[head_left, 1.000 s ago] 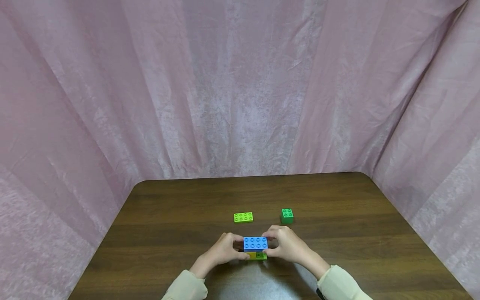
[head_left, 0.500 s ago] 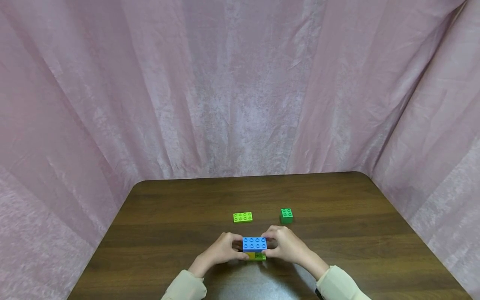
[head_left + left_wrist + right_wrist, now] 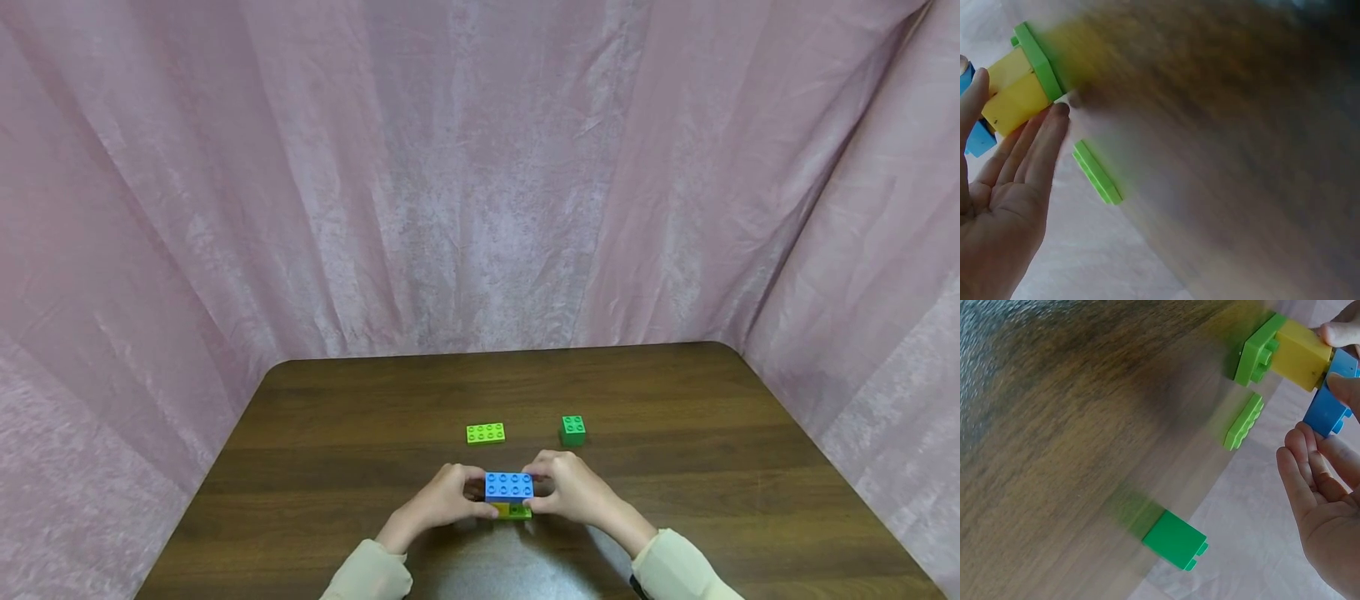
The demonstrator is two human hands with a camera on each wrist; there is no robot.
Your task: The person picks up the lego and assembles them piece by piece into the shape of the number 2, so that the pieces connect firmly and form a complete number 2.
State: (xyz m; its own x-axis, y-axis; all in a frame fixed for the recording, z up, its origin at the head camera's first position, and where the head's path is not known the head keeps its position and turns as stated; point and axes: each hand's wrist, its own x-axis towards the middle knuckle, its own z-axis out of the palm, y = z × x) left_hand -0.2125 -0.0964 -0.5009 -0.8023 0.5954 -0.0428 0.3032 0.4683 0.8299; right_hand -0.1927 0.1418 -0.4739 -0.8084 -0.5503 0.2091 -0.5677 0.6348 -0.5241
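Note:
A blue brick [image 3: 509, 486] with two rows of studs tops a small stack. Under its left part sits a yellow brick [image 3: 1300, 356], on a light green flat brick [image 3: 1040, 62] resting on the table. My left hand [image 3: 446, 497] pinches the yellow brick, thumb at the front and fingers along the back. The right hand [image 3: 573, 487] pinches the right end of the blue brick between thumb and fingers. Below that end, studs of the green flat brick show uncovered in the right wrist view. In the head view the blue brick covers much of the stack.
Beyond the hands lies a second lime green flat brick [image 3: 486, 433]. To its right stands a darker green square brick [image 3: 573, 431]. The brown wooden table [image 3: 360, 408] ends at a pink curtain [image 3: 480, 183] behind it.

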